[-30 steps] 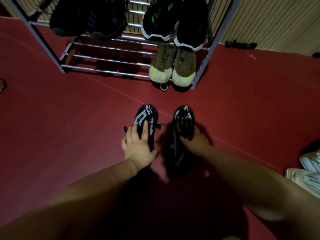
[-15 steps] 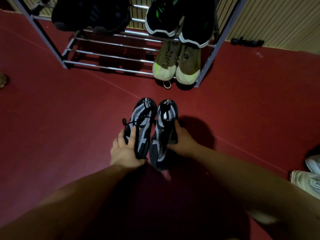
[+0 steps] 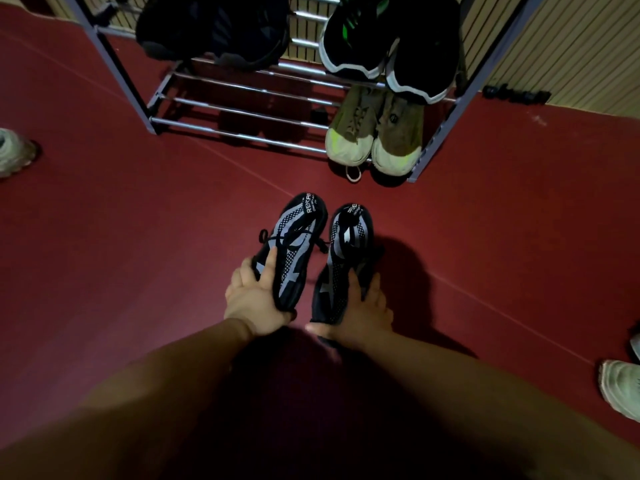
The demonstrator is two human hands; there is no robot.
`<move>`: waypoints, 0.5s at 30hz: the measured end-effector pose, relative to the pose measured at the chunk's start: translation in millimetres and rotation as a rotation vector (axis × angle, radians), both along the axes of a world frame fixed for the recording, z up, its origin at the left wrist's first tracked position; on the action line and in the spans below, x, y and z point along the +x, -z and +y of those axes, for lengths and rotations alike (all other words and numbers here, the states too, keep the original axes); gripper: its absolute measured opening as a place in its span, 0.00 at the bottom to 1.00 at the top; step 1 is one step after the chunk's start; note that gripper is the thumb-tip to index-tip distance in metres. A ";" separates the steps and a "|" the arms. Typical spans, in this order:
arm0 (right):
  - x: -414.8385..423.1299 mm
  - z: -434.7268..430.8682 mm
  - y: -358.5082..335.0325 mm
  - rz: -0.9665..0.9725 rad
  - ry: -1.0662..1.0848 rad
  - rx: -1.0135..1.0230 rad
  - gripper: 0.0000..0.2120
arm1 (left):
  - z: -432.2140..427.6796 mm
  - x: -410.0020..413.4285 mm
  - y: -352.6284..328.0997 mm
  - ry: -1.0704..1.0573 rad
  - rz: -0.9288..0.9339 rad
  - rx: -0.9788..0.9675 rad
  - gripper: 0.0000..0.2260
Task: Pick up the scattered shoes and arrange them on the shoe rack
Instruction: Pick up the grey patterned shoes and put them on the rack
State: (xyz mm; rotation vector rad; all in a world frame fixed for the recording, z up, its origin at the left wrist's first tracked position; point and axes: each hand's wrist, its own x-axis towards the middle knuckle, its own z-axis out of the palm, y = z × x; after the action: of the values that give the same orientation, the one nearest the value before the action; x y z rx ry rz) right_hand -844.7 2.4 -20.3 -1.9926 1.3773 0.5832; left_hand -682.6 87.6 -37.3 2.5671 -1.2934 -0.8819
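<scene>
Two black-and-grey mesh shoes are held above the red floor, toes pointing at the rack. My left hand (image 3: pixel 254 299) grips the left shoe (image 3: pixel 294 244) by its heel end, thumb across its top. My right hand (image 3: pixel 363 313) grips the right shoe (image 3: pixel 346 251) at its rear half. The metal shoe rack (image 3: pixel 242 114) stands ahead. Its lowest shelf carries an olive pair with pale toes (image 3: pixel 375 133) on the right. The shelf above holds a black pair with green marks (image 3: pixel 384 39) and a dark pair (image 3: pixel 214 26).
A pale sneaker (image 3: pixel 14 152) lies at the left edge of the floor. Another light sneaker (image 3: pixel 621 386) lies at the right edge. A small dark object (image 3: pixel 516 95) sits by the slatted wall, right of the rack. The left part of the lowest shelf is bare bars.
Both hands have lifted the two black-and-grey shoes from the floor and brought them closer together. The view has tilted, bringing the rack nearer.
</scene>
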 end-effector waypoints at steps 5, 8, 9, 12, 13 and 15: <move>11.1 5.7 0.5 0.024 0.014 -0.018 0.56 | 5.5 22.6 -6.2 0.050 -0.007 -0.037 0.53; 9.4 3.2 1.4 0.003 -0.003 -0.066 0.55 | 5.3 22.3 -10.9 0.027 0.073 -0.077 0.53; 6.4 0.6 1.9 -0.003 -0.014 -0.084 0.54 | 5.0 20.3 -12.0 0.016 0.093 -0.083 0.52; -5.8 -6.6 3.2 -0.007 -0.041 -0.125 0.54 | 4.6 13.7 -12.8 -0.013 0.121 -0.084 0.50; -9.7 -7.1 3.0 0.007 -0.047 -0.134 0.53 | 4.0 12.3 -13.6 -0.023 0.131 -0.083 0.49; -15.3 -5.9 1.5 0.048 -0.048 -0.137 0.54 | 2.5 11.9 -14.9 -0.034 0.169 -0.072 0.48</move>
State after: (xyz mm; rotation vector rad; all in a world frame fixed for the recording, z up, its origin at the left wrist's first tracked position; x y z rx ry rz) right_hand -860.0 -3.6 -21.8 -2.1385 1.4355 0.5751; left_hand -670.7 90.0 -22.5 2.3949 -1.2068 -1.0027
